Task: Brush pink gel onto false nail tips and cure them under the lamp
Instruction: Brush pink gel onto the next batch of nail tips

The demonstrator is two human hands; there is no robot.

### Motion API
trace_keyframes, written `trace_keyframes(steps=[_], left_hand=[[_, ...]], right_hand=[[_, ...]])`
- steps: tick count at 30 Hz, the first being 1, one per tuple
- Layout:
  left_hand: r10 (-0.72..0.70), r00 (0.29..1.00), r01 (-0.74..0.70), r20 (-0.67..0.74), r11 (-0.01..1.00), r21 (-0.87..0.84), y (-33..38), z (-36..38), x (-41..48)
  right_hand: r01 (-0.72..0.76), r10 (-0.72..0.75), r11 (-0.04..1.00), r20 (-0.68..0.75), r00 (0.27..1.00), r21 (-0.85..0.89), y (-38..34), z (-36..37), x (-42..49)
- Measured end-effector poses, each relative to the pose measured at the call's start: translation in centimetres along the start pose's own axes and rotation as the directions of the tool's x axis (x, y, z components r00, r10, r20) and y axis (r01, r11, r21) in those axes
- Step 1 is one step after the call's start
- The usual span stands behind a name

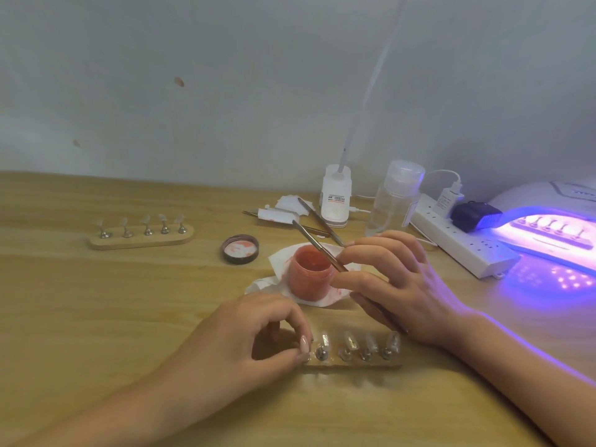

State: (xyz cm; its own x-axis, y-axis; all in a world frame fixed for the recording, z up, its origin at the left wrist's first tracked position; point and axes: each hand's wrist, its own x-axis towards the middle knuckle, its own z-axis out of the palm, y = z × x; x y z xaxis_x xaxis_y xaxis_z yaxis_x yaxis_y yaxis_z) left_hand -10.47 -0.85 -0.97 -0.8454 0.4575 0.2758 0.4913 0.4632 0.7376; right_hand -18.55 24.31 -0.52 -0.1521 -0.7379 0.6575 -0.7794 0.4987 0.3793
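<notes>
A wooden holder (353, 362) with several clear nail tips on metal stands lies near me on the table. My left hand (254, 333) pinches its left end between thumb and fingers. My right hand (393, 279) holds a thin brush (317, 246) whose far end slants up and left over the open pink gel jar (308, 274). The jar stands on a white tissue (280, 256). At the right, the lit curing lamp (554, 233) glows violet with another holder of tips (554, 230) inside.
A second wooden holder with tips (142, 235) lies at the left. The jar lid (240, 249) is beside the jar. Behind stand a white bottle (335, 196), a clear pump bottle (396, 198), spare tools (319, 221) and a power strip (464, 243).
</notes>
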Motion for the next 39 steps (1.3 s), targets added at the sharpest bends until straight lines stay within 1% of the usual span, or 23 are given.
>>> trace_keyframes(steps=[3,8,11,15,17,19,20,22,23,24,27,31,33,35,36,37,39], left_hand=[[-0.029,1.0,0.029,-0.004,1.0,-0.011,-0.1,0.2,-0.1],[-0.032,0.999,0.032,-0.01,0.999,-0.003,-0.3,0.2,-0.2],[-0.021,1.0,0.021,0.016,1.0,0.007,-0.3,-0.1,-0.1],[-0.006,0.999,0.003,0.043,0.998,0.058,-0.3,-0.5,0.1],[-0.011,0.998,0.003,0.063,0.991,0.131,-0.5,-0.7,-0.1],[-0.014,0.997,-0.005,0.071,0.964,0.266,-0.7,-1.4,-0.5],[-0.024,0.997,0.001,0.073,0.952,0.307,-0.9,-2.0,-0.8],[-0.063,0.995,0.035,0.075,0.942,0.332,-1.3,-3.2,-1.1],[-0.091,0.992,0.059,0.088,0.95,0.307,-1.6,-3.7,-1.0],[-0.121,0.986,0.091,0.11,0.966,0.243,-1.9,-4.0,-0.9],[-0.166,0.976,0.168,0.142,0.986,0.002,-2.1,-4.1,-0.6],[-0.169,0.971,0.197,0.172,0.967,-0.16,-2.3,-4.0,-0.6],[-0.157,0.971,0.19,0.179,0.963,-0.19,-2.2,-4.2,-0.4],[-0.114,0.982,0.141,0.15,0.973,-0.181,-2.1,-4.4,-0.4],[-0.08,0.988,0.1,0.129,0.982,-0.159,-2.1,-4.4,-0.5],[-0.031,0.994,0.042,0.108,0.994,-0.103,-2.0,-4.4,-0.5],[0.11,0.992,-0.117,0.066,0.987,0.109,-1.8,-4.4,-0.7]], right_hand=[[-0.033,0.032,0.998,0.018,0.999,0.059,0.0,-0.1,0.0],[-0.195,0.197,0.949,0.019,0.98,0.248,0.2,-0.2,-0.3],[-0.224,0.224,0.922,0.036,0.974,0.317,0.4,-0.2,-0.4],[-0.234,0.234,0.91,0.04,0.971,0.343,0.5,0.0,-0.5],[-0.239,0.242,0.901,0.039,0.969,0.363,0.5,-0.1,-0.6],[-0.253,0.258,0.882,0.042,0.965,0.398,0.5,-0.2,-0.7],[-0.264,0.27,0.868,0.047,0.962,0.42,0.5,-0.3,-0.7],[-0.288,0.295,0.841,0.058,0.954,0.459,0.5,-0.3,-0.6],[-0.297,0.303,0.832,0.063,0.951,0.469,0.6,-0.3,-0.6],[-0.301,0.308,0.826,0.066,0.949,0.476,0.5,-0.3,-0.6],[-0.293,0.303,0.818,0.063,0.951,0.495,0.5,-0.4,-0.6],[-0.289,0.317,0.79,0.042,0.947,0.54,0.4,-0.6,-0.4],[-0.287,0.342,0.778,0.006,0.94,0.558,0.4,-0.7,-0.2],[-0.315,0.418,0.728,-0.03,0.908,0.609,0.4,-0.6,0.0],[-0.34,0.478,0.669,-0.032,0.878,0.661,0.2,-0.6,0.2],[-0.36,0.542,0.59,-0.024,0.84,0.723,0.1,-0.6,0.4],[-0.37,0.661,0.4,0.015,0.75,0.838,-0.2,-0.5,0.7]])
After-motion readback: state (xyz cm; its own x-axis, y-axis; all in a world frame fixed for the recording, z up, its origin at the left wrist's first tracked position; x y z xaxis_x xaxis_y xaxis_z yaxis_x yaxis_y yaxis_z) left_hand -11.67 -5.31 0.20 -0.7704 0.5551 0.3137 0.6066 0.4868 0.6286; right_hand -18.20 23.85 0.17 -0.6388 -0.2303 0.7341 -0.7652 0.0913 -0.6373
